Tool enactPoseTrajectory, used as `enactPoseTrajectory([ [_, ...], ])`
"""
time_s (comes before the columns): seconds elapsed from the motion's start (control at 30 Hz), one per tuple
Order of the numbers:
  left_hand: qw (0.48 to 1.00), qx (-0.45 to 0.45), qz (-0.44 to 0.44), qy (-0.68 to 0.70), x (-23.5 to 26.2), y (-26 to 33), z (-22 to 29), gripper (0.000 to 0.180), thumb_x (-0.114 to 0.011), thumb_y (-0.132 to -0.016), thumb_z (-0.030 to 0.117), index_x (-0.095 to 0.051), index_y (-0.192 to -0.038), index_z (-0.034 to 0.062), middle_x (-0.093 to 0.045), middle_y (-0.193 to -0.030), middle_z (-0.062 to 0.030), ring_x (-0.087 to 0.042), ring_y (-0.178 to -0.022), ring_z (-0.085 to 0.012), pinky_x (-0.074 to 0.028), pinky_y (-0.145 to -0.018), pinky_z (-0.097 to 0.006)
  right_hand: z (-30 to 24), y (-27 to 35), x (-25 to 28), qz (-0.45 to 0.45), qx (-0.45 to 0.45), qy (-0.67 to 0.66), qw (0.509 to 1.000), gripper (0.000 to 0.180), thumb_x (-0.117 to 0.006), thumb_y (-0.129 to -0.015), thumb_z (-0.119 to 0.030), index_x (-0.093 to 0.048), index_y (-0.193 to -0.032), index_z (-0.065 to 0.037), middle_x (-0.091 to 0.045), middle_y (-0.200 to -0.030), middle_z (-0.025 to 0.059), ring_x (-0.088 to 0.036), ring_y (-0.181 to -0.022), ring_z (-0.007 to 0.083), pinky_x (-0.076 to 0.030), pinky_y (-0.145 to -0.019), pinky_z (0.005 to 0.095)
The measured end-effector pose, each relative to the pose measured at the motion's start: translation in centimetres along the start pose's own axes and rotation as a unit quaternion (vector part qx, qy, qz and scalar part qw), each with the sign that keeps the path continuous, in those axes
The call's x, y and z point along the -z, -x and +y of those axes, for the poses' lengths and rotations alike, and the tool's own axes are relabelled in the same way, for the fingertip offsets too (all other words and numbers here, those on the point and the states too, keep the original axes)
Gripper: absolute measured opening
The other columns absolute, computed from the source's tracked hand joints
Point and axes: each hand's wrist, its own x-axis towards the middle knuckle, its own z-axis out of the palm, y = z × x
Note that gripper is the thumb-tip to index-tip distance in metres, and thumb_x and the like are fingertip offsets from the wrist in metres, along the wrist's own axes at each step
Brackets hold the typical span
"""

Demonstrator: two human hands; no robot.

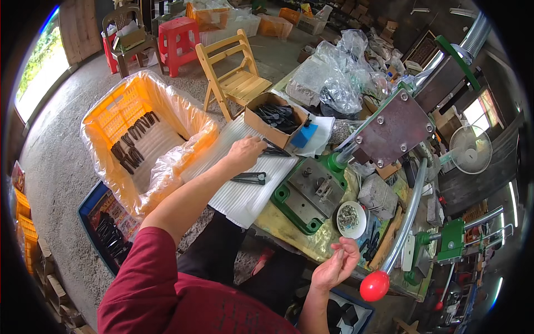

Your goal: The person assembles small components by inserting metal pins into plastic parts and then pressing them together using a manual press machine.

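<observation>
My left hand (246, 151) reaches across the white corrugated sheet (245, 192) at the bench's left edge, fingers closed on a dark metal piece (276, 149) — another (250, 178) lies just beside. My right hand (338, 264) hovers half-curled, pinching nothing visible, near the red lever knob (374, 285).

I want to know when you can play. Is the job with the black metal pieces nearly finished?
Not nearly. Done: rows of black pieces lie in the lined orange crate. In hand: the left hand grips some pieces on the white sheet; the right hand pinches something tiny. Left: the cardboard box looks well filled.
</observation>
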Motion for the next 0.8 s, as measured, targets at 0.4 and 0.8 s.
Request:
enactPoseTrajectory([
  [0.4,0.999,0.009,0.021,-0.031,-2.6,-4.2,0.2,0.016,-0.051,-0.072,0.007,-0.058,-0.087,0.0080,-0.051,-0.096,-0.0064,-0.044,-0.099,-0.0252,-0.041,-0.076,-0.036,1.2,0.6,-0.1,-0.017,-0.025,0.033,0.999,0.011,-0.042,-0.079,-0.004,-0.044,-0.090,-0.002,-0.047,-0.095,0.0121,-0.043,-0.072,0.0130,-0.036,-0.069,0.0255],
  [0.8,0.997,0.036,-0.065,0.012,-1.2,-3.0,0.7,0.019,-0.058,-0.071,0.014,-0.052,-0.088,0.0093,-0.048,-0.098,-0.0071,-0.042,-0.100,-0.0241,-0.036,-0.076,-0.038,1.2,1.2,-0.6,-0.041,-0.034,0.008,0.999,0.012,-0.043,-0.078,-0.003,-0.045,-0.090,-0.003,-0.047,-0.095,0.0120,-0.043,-0.079,0.0140,-0.037,-0.068,0.0254],
])
